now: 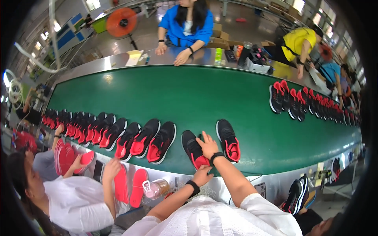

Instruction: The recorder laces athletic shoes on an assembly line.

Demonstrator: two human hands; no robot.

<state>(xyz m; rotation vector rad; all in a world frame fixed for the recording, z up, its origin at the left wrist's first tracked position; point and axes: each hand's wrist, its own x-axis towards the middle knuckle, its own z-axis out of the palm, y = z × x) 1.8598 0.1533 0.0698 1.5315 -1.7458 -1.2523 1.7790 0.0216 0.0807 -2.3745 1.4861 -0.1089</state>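
In front of me a black sneaker (191, 144) with a red lining lies on the green conveyor belt (185, 94), toe pointing away. My left hand (202, 176) is closed at its heel; the fingertips are partly hidden. Over the sneaker's right side my right hand (208, 145) lies with its fingers apart, thumb and fingertips touching the upper. The matching sneaker (228, 140) stands just right of my right hand, apart from it. To the left, another pair begins with a black sneaker (162, 142) at the end of a long row.
More sneakers (293, 103) line the belt's far right. At my left, a co-worker (78, 192) handles red insoles (139, 188) beside a clear jar (156, 188). Across the belt stands a person in blue (187, 25). Sneakers (296, 195) are at my lower right; an orange fan (121, 22) stands behind.
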